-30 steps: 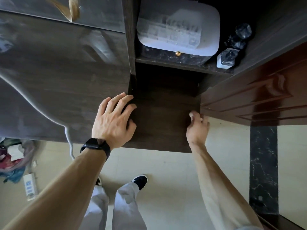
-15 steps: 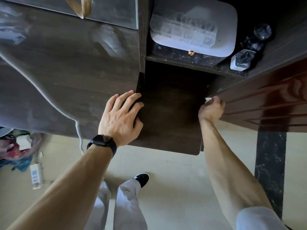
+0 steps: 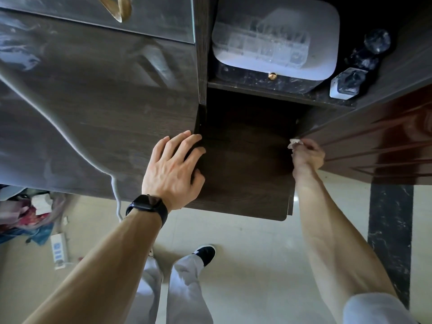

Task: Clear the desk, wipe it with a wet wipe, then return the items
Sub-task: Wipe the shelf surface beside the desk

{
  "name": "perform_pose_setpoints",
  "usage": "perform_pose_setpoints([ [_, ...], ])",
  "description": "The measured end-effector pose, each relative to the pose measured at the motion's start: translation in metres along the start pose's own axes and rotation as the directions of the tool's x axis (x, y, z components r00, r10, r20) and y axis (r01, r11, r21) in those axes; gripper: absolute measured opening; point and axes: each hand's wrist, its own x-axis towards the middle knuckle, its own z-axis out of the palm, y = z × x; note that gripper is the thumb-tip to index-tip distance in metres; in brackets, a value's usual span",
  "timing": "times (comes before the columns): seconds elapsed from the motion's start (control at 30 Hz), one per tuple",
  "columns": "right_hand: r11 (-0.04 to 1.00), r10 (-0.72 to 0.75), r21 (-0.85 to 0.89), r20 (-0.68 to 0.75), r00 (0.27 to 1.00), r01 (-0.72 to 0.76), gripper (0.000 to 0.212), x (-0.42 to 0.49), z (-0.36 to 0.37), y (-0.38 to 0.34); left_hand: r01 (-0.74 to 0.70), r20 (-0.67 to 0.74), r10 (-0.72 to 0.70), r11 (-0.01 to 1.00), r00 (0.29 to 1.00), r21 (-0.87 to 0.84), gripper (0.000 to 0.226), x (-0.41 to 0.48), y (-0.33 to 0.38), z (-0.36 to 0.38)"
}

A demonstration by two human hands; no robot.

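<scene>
left hand: flat, fingers spread | right hand: fingers curled, apparently pinching wipe

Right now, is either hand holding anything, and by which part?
The right hand grips a crumpled white wet wipe, bunched in its curled fingers; only a corner shows. The left hand holds nothing, resting flat on the dark wooden desk.

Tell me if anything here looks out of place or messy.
A white cable snakes across the desk and dangles off its front edge. On the floor to the left, a heap of clutter lies near a power strip.
</scene>
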Motion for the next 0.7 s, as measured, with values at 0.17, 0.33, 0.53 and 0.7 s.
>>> perform_pose_setpoints([
  [0.17,0.975,0.116,0.206,-0.180,0.977,-0.078,0.020,-0.017,-0.006,0.026,-0.004,-0.017,0.004,1.000,1.000,-0.019,0.044,0.001,0.000,0.002],
  [0.33,0.852,-0.416,-0.321,0.065,0.907,0.414,0.019,-0.039,-0.013,0.049,0.003,-0.009,-0.003,1.000,1.000,-0.021,0.044,0.000,-0.001,0.001],
  [0.53,0.525,-0.574,-0.301,0.565,0.593,0.796,0.026,-0.133,-0.030,0.089,-0.004,0.020,0.005,1.000,1.000,-0.030,0.045,-0.002,-0.001,0.000],
  [0.7,0.607,-0.168,-0.308,0.851,0.497,0.732,0.013,-0.237,-0.054,0.125,-0.045,0.072,0.055,0.989,0.996,-0.139,0.052,-0.006,-0.009,-0.010],
])
